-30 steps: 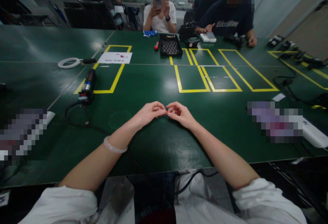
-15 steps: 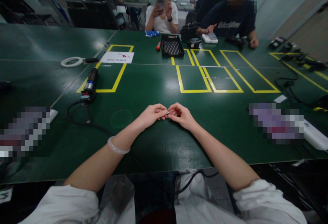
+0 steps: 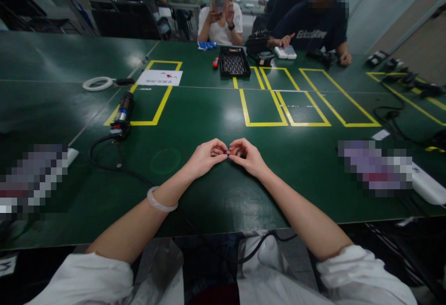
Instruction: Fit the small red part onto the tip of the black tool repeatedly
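Fingertips doing all the work on one tiny part

Fingers and thumbs on both the left hand [image 3: 205, 158] and right hand [image 3: 249, 158] are pinched in on a small red-and-orange part [image 3: 229, 152], tips nearly meeting. It's right between them, over the near side of the green table [image 3: 216, 212]. My worry is a drop: so little to grip that a slip or uneven squeeze could ping it away, and the fingers hide much of it, so it could easily get tilted. Looks-wise, reddish with an orange end and a greyish middle; too small to tell more.
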`<state>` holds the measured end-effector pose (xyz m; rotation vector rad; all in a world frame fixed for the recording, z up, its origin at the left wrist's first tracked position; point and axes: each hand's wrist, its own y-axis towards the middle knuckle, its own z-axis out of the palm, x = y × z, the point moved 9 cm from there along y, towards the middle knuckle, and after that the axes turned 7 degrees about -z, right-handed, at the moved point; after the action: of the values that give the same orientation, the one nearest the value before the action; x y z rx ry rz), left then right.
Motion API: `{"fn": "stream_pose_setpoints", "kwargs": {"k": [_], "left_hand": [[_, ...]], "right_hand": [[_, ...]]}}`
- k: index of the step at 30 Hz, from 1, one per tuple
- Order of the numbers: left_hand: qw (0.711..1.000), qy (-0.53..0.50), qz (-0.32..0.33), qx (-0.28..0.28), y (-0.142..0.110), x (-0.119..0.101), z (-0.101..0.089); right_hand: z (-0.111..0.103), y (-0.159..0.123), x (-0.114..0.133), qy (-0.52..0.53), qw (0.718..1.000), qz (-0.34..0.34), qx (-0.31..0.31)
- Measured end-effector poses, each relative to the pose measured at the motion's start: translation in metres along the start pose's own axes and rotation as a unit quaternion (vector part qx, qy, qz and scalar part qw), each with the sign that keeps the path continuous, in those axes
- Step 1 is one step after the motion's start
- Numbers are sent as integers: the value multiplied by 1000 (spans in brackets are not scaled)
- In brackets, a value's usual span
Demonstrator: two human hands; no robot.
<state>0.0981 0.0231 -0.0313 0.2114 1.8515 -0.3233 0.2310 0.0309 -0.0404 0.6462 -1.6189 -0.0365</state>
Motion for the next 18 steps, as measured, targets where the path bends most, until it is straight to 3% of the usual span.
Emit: {"fn": "stream_pose_setpoints", "kwargs": {"k": [7,10,13,16,18], "left_hand": [[999,19,17,24,-2,-7,3],[996,84,40,-8,-1,-16,-19],[961,236,49,-136,-3,-20,-76],[869,397,-17,-295,-17,-11,-154],[809,450,-87,-368,-32,2,-203]], "right_hand": [[1,0,-1,-24,1000,3,19],[1,0,-6,-21,999,23,21],[1,-1,-10,-20,998,45,28],[1,-1,-12,-18,998,53,25],[1,-1,-12,-17,998,55,21]]}}
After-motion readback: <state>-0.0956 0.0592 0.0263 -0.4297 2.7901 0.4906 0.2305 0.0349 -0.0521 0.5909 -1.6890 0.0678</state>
